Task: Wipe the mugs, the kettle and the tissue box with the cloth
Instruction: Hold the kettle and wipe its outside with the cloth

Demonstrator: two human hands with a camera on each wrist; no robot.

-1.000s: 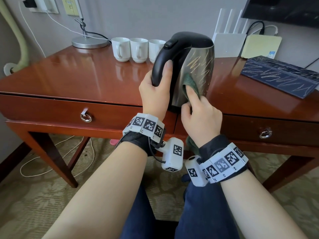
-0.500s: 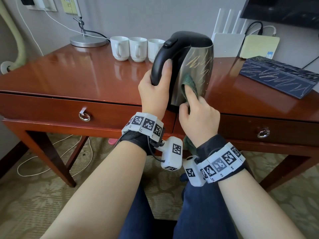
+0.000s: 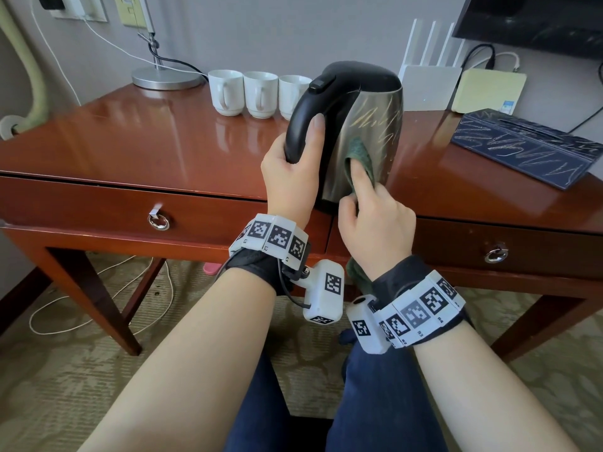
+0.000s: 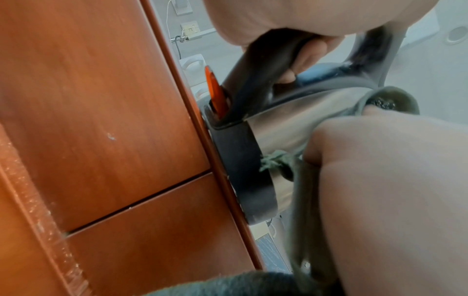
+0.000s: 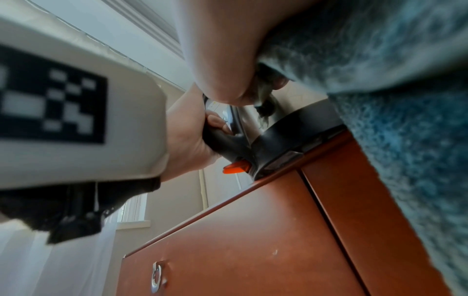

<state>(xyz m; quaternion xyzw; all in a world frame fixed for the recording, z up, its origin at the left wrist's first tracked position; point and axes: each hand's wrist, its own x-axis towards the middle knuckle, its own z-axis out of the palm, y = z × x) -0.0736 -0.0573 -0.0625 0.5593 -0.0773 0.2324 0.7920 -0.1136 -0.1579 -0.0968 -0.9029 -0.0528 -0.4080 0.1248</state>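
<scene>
Our left hand (image 3: pixel 293 177) is wrapped round the black handle (image 3: pixel 303 122) of the electric kettle (image 3: pixel 368 125), thumb laid up along the handle; we judge this grip is there to steady the body against the sideways push of wiping. Our right hand (image 3: pixel 375 220) pinches the green cloth (image 3: pixel 359 158), index finger extended and pressing it flat on the kettle's steel wall, at about 5 o'clock from the lid; the cloth's free end hangs below the wrist (fringe visible in the left-wrist view). One fingertip gives firm, local pressure, which suits the scribbled marks on the metal.

The kettle stands at the near edge of the wooden desk (image 3: pixel 130 151), close to us, probably so both hands reach it without stretching. The wrist views show its black base (image 4: pixel 243 170) right at the desk edge and an orange switch (image 5: pixel 236 167) under the handle.

Count, outward from the hands:
- kettle: 1
- cloth: 1
- white mugs (image 3: pixel 261 93): 3, in a row at 10 o'clock from the kettle, the rightmost partly hidden behind it
- dark blue tissue box (image 3: pixel 522 148): 1, at 3 o'clock, scribbled over, well apart from the kettle
- drawer ring pulls (image 3: pixel 159 221): 2

Marks remain on kettle and box.
</scene>
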